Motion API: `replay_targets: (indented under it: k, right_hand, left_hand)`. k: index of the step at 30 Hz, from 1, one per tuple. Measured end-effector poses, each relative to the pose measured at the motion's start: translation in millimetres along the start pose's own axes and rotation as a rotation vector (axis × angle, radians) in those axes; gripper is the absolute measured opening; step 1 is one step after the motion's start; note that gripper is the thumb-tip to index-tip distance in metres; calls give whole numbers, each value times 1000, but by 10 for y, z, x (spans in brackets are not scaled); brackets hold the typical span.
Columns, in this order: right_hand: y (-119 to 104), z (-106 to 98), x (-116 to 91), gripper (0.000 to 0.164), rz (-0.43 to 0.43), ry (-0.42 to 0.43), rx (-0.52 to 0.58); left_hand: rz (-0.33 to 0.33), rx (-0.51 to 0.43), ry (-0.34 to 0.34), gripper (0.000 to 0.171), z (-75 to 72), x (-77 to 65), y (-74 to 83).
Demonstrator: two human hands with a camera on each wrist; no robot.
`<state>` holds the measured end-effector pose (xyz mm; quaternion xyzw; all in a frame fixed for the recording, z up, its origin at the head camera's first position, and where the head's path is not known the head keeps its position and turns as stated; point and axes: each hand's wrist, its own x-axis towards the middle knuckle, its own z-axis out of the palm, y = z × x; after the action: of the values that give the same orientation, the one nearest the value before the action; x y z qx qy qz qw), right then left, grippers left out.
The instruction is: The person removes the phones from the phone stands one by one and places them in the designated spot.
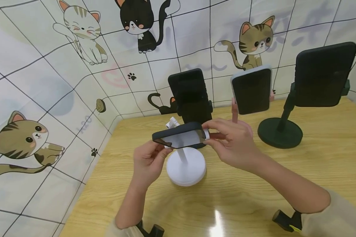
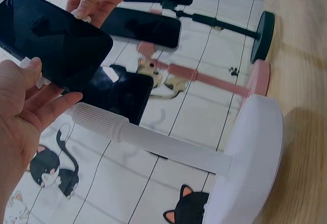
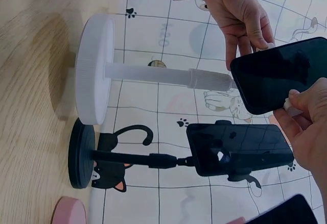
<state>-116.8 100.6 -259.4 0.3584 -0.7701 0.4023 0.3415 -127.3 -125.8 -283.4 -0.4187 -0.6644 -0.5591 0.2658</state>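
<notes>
1. Head view: the phone [image 1: 182, 140] lies tilted above the white base [image 1: 186, 174], seen at a slant with its dark case rim uppermost.
2. Wrist views: the same phone turns its dark, glossy, round-cornered screen broadside, gripped at 2 opposite edges.
3. The left hand [image 1: 147, 162] pinches the white left clip [image 2: 40, 81] between thumb and fingers; the right hand [image 1: 236, 143] likewise pinches the right clip [image 1: 207, 134].
4. Left wrist view: a ribbed collar [image 2: 94, 121], hidden in the head view, joins the smooth white stem [image 2: 173, 149].
5. Beyond stand 3 phone-bearing stands: black stand [image 3: 133, 158], pink stand [image 2: 219, 83], green stand [image 1: 280, 132], all disc-footed.
6. The wood-grain tabletop [image 1: 240, 197] meets the cat-print wall covering [image 1: 184, 46]; a stretch of wood separates white base and sleeves [image 1: 332, 215].
7. Right wrist view: a narrow gap shows between the held phone and the black stand's.
</notes>
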Motion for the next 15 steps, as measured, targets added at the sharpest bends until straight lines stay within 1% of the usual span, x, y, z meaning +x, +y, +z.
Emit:
replay_targets:
  k: [4,6,9,10,13,14,15]
  right_hand:
    - [-6,-141,-75,42,-10,12,-46]
    - [-10,-215,-117,48,6,9,-28]
    - [-7,-312,-174,54,14,9,-8]
    - [-4,-342,-190,53,10,10,-5]
    - [16,-415,-245,38,1,24,13]
    - [22,-440,-261,37,2,24,22]
    - [30,-463,-279,39,1,31,32]
  left_hand:
    - [14,7,-32,14,114,23,21]
    - [12,25,-46,16,174,33,30]
    - [18,17,-68,23,258,48,30]
    - [24,18,-74,23,283,52,27]
    - [45,-18,-90,26,364,71,23]
    - [49,-31,-96,27,392,77,22]
    - [53,-41,-101,29,420,85,24]
